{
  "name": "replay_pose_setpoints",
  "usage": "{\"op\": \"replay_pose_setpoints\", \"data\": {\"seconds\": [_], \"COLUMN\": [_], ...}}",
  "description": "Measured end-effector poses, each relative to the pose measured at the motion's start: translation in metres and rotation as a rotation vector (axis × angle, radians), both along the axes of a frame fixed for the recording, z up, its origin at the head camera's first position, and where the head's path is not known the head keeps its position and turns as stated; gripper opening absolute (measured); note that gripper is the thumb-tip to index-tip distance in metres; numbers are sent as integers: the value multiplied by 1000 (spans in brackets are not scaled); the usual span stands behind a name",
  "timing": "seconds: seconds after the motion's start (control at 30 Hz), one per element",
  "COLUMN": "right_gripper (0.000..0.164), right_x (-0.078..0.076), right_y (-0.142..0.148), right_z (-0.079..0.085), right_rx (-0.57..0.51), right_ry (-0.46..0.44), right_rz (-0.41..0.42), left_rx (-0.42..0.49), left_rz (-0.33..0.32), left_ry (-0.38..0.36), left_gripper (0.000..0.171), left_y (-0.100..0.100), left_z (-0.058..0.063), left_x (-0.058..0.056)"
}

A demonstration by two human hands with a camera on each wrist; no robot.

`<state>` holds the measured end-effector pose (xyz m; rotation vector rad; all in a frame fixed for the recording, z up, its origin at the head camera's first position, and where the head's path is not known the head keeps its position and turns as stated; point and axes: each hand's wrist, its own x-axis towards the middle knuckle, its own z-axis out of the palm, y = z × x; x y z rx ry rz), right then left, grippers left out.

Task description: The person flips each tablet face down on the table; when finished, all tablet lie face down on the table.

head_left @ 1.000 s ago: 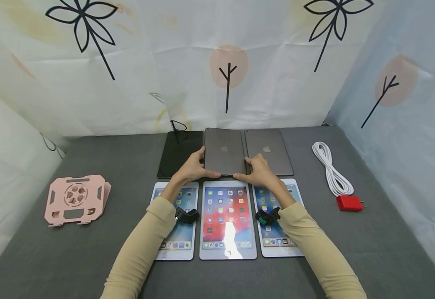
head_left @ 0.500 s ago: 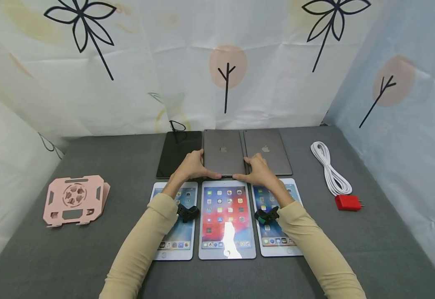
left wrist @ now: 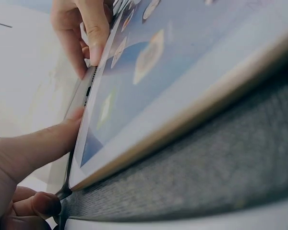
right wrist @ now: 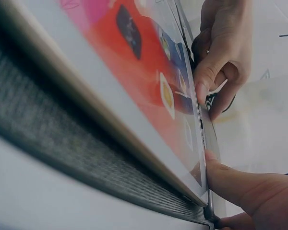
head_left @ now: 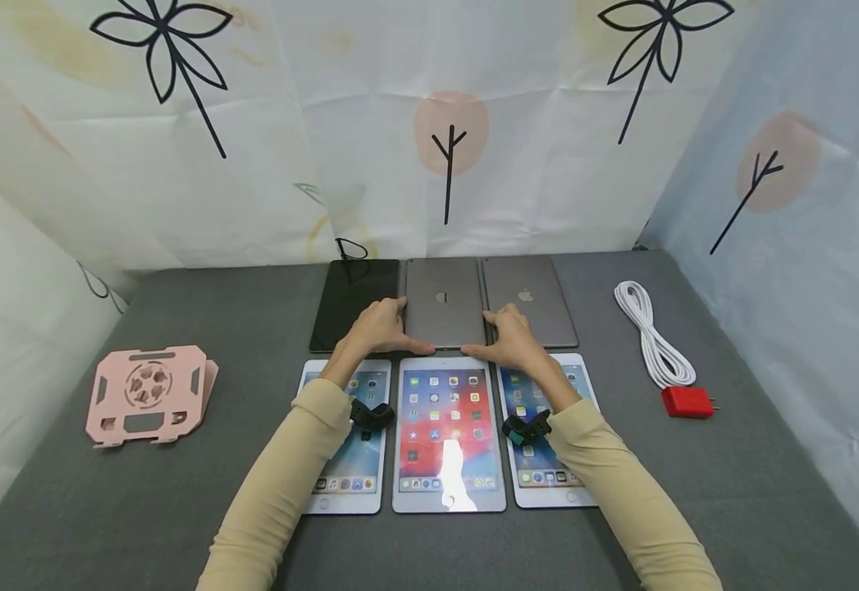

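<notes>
A grey tablet (head_left: 445, 312) lies back up in the middle of the far row. My left hand (head_left: 380, 327) holds its near left corner, thumb along the near edge and fingers at the left side. At the near right corner my right hand (head_left: 510, 338) holds it the same way. Both thumbs press the port edge; in the left wrist view the right hand (left wrist: 86, 26) shows beyond the left thumb. A black-screened tablet (head_left: 351, 295) lies to the left, a second grey tablet (head_left: 536, 308) to the right.
Nearer me lie three lit white tablets: a left one (head_left: 355, 497), a middle one (head_left: 450, 435) and a right one (head_left: 558, 497), partly under my forearms. A pink folding stand (head_left: 147, 394) is at left. A white coiled cable (head_left: 654, 336) and red plug (head_left: 689, 402) lie right.
The middle grey tablet's far edge has come slightly down and nearer, now about level with its neighbours. My hands stay at its near corners, hardly moving.
</notes>
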<state>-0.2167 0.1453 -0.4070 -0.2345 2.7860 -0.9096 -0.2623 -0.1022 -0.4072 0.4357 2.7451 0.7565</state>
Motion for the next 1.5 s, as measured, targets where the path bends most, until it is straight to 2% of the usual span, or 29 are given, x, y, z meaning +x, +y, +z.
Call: {"op": "replay_pose_setpoints", "data": {"seconds": [0.47, 0.77, 1.07, 1.5], "right_gripper": [86, 86, 86, 85], "right_x": [1, 2, 3, 5], "right_y": [1, 0, 1, -4], "right_z": [-2, -3, -2, 3], "right_rx": [-1, -9, -19, 2], "right_ry": [18, 34, 35, 29], "right_rz": [-10, -14, -21, 13], "left_rx": [27, 56, 52, 69], "left_rz": [-26, -6, -31, -48], "left_ry": [25, -8, -8, 15], "left_gripper": [115, 115, 114, 112], "left_y": [-2, -4, -4, -6], "left_z": [-5, -5, -5, -5], "left_x": [2, 1, 1, 1]}}
